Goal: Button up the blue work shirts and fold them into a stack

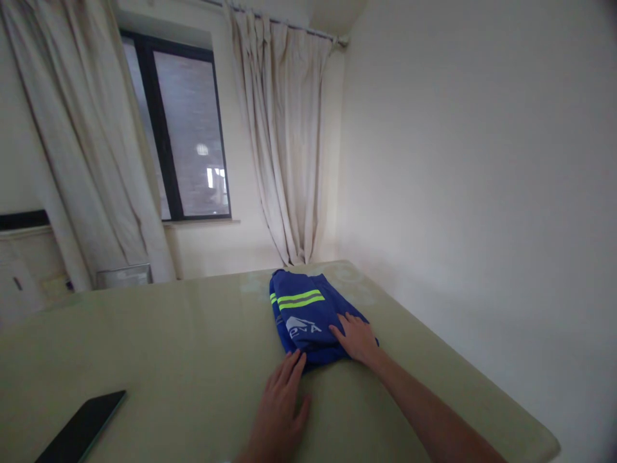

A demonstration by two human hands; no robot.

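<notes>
A folded blue work garment (308, 315) lies on the table, with yellow-green and grey reflective stripes and white lettering on its upper face. My right hand (357, 335) rests on its right side, fingers stretched out over the cloth. At the near left corner of the garment is my left hand (284, 399), its fingers extended and the tips at the fabric's edge. Whether those fingertips press on the cloth or only reach it I cannot tell. Neither hand grips the fabric.
The pale green table (183, 347) has a rounded near right corner and runs along a white wall (472, 193). A dark flat device (81, 427) lies at the front left. Behind stand a dark-framed window (190, 128) and beige curtains (289, 128).
</notes>
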